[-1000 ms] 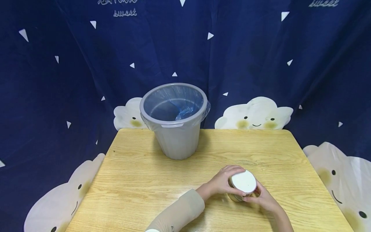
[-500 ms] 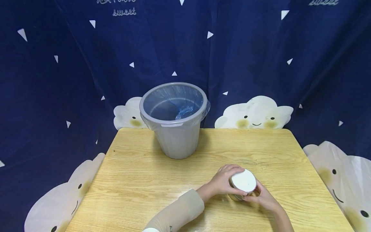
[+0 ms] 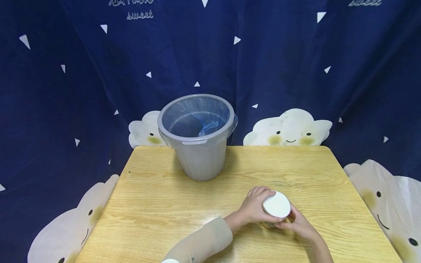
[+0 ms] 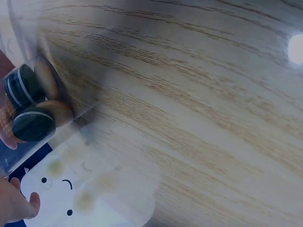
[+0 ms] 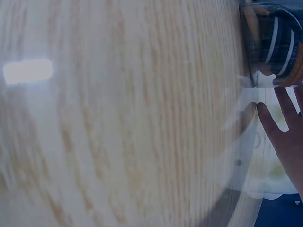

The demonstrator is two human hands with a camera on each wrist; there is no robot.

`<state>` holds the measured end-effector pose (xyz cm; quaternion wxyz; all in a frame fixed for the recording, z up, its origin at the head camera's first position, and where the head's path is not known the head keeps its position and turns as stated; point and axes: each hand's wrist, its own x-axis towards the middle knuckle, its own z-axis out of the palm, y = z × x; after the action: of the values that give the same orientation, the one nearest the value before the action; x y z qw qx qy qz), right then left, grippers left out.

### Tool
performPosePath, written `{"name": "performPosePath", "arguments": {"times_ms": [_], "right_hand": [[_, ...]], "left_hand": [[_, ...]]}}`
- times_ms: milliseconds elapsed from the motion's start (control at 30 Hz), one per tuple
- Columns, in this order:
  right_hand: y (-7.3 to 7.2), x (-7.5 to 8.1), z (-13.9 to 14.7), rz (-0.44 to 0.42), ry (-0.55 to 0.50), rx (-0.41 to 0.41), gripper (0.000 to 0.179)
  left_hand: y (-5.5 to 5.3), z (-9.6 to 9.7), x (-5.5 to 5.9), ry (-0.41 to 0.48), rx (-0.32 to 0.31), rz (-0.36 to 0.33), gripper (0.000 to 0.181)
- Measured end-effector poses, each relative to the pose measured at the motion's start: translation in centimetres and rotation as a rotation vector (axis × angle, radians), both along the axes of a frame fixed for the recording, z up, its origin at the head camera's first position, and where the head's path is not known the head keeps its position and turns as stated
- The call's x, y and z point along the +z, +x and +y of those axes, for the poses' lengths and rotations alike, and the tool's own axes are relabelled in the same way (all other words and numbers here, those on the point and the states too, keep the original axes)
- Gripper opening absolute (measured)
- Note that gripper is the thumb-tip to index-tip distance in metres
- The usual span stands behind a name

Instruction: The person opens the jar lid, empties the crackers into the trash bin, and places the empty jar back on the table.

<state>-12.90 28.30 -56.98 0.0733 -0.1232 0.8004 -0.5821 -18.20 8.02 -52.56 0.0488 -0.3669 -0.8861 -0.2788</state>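
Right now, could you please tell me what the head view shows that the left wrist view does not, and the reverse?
Only the head view: the lined grey bucket, the white lid and the beige sleeve.
Only the left wrist view: dark pale-striped pieces inside the clear jar.
Both: part of that jar, the wooden table, the cloud-printed curtain and at least one hand, though the left wrist view leaves unclear which.

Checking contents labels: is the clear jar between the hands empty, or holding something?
Holding something: the right wrist view shows dark, pale-striped pieces inside the jar. How full, I cannot tell.
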Motion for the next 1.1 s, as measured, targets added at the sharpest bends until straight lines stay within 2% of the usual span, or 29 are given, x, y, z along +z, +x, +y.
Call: {"name": "performPosePath", "arguments": {"times_ms": [433, 600, 867, 1100], "right_hand": [[-0.1, -0.2, 0.0, -0.043, 0.006, -0.034, 0.085], [0.0, -0.2, 0.0, -0.026, 0.018, -0.042, 0.085], [0.0, -0.3, 0.0, -0.024, 0.03, -0.049, 0.086], [0.1, -0.2, 0.0, -0.046, 0.052, -0.055, 0.088]], "left_hand": [[0.9, 0.5, 0.1, -0.023, 0.113, 0.108, 0.074], [1.4, 0.7, 0.2, -0.057, 0.17, 0.136, 0.074], [2.0, 1.0, 0.3, -0.052, 0.232, 0.136, 0.074], [2.4, 1.5, 0.5, -0.075, 0.279, 0.098, 0.075]]}}
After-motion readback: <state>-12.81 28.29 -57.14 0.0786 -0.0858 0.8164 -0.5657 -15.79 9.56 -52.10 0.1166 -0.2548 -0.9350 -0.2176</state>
